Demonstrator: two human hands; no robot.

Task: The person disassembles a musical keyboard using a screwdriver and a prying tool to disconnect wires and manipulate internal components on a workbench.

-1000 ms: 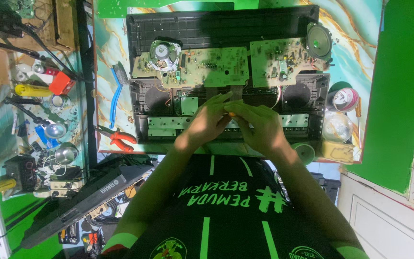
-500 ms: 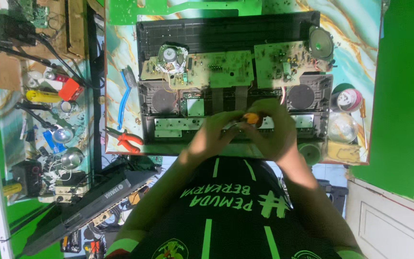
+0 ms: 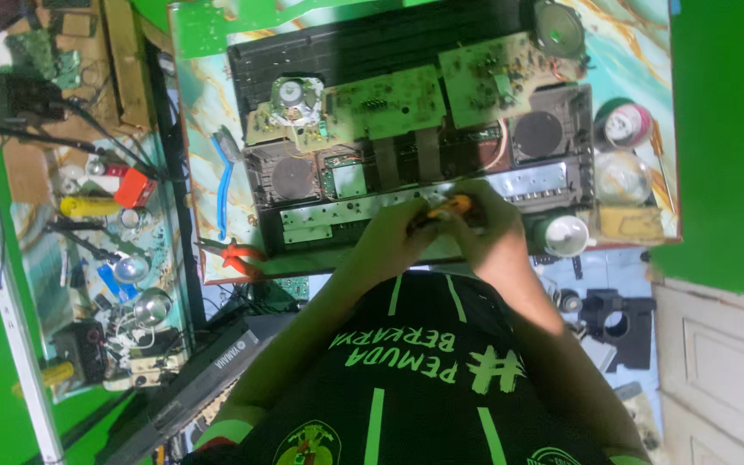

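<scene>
An opened black electronic device [image 3: 372,52] lies on the marbled table [image 3: 208,112], with green circuit boards [image 3: 389,103] and round speakers [image 3: 293,177] exposed. My left hand [image 3: 389,245] and my right hand [image 3: 497,232] meet at its front edge, over a long narrow board [image 3: 337,213]. Between them is a small orange-handled tool [image 3: 454,207], probably a screwdriver, gripped by my right hand while my left hand's fingers close around its tip end. The tip itself is hidden by my fingers.
Red-handled pliers [image 3: 238,255] and a blue-handled tool [image 3: 221,185] lie left of the device. A tape roll [image 3: 626,125], a clear lid [image 3: 622,176] and a white cup [image 3: 566,234] sit at the right. A cluttered shelf [image 3: 105,250] of parts runs along the left.
The view has drifted slightly. My hands stay together at the device's front edge, and the orange tool handle, hidden a second ago, now shows between them.
</scene>
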